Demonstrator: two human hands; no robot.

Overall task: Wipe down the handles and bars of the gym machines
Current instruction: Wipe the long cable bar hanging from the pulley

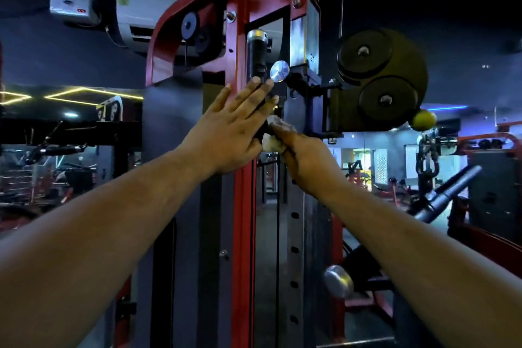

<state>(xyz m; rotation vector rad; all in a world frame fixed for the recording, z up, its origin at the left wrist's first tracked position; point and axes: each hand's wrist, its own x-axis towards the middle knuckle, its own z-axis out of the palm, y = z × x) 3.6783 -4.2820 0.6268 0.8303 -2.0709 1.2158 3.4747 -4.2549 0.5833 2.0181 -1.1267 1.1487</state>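
A black handle with a silver cap [256, 56] stands upright on the red cable machine frame [240, 37] in front of me. My left hand [231, 124] lies flat against the handle's lower part, fingers spread. My right hand [303, 158] grips a crumpled white cloth [275, 137] and presses it against the handle's lower end, just beside my left palm. A round silver knob [279, 71] sticks out right of the handle.
A black pulley housing with two round wheels [378, 79] hangs to the right. A perforated steel upright [294, 248] runs down below my hands. A grey bar [449, 195] angles up at the right. Other machines fill the dark room behind.
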